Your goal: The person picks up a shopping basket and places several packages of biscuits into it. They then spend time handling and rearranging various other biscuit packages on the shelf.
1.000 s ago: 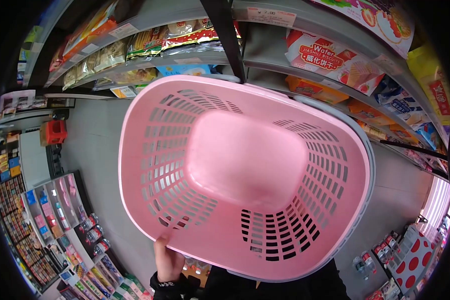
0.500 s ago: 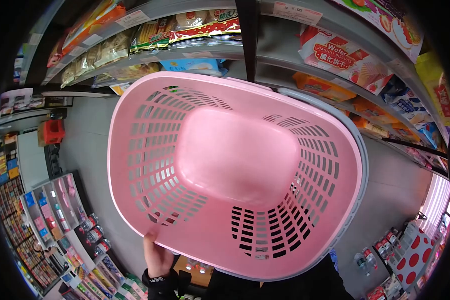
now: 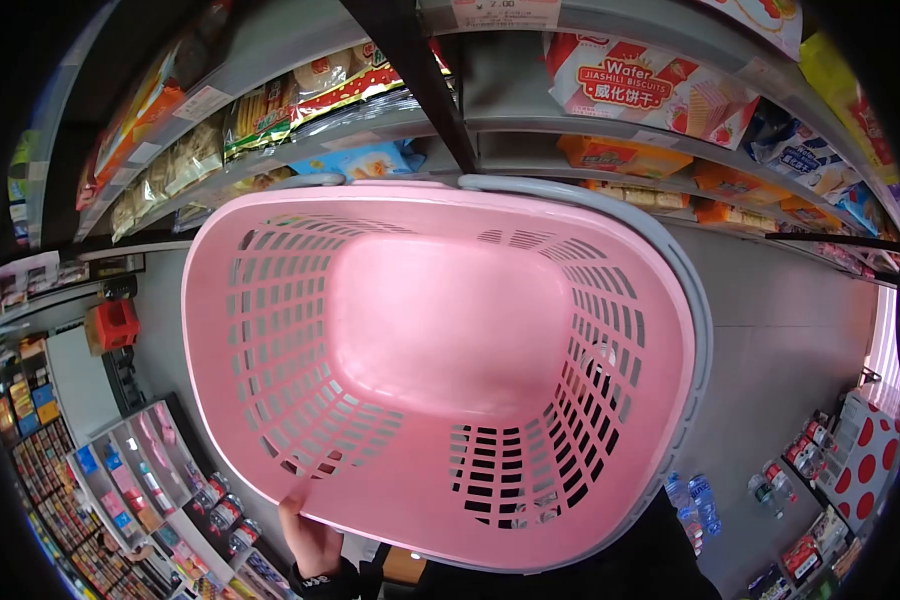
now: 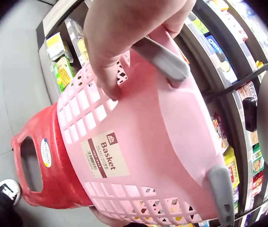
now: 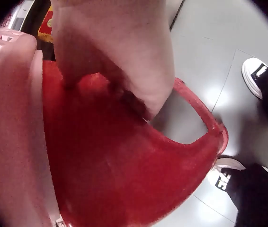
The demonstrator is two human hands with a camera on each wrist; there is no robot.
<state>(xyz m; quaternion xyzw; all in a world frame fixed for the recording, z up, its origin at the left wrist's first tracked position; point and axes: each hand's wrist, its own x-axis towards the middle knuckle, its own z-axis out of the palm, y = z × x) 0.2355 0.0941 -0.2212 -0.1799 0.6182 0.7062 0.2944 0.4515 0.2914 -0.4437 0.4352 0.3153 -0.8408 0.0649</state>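
In the head view a pink plastic basket [image 3: 440, 480], with slotted sides, opens toward me. My left hand [image 3: 310, 545] grips its rim at the lower left. The left wrist view shows the left hand's fingers [image 4: 108, 78] curled down the outside wall, beside a grey handle end [image 4: 165, 59]. Below is a paper label [image 4: 104, 155] reading "Basket". Against the basket's base is a red plastic piece [image 4: 53, 156] with a rounded opening. In the right wrist view my right hand [image 5: 120, 52] lies over that red piece, its fingertips hidden; I cannot tell how they are bent.
Shelves of packaged snacks, including a wafer biscuit box [image 3: 650, 90], stand just beyond the basket. A red stool-like object [image 3: 115, 325] is farther back left, and bottles [image 3: 695, 505] stand on the floor at right. A shoe [image 4: 8, 189] shows on the grey floor.
In the head view the basket and my left hand have shifted left and slightly down. The shelves have also shifted in view. My left hand keeps its hold on the rim.
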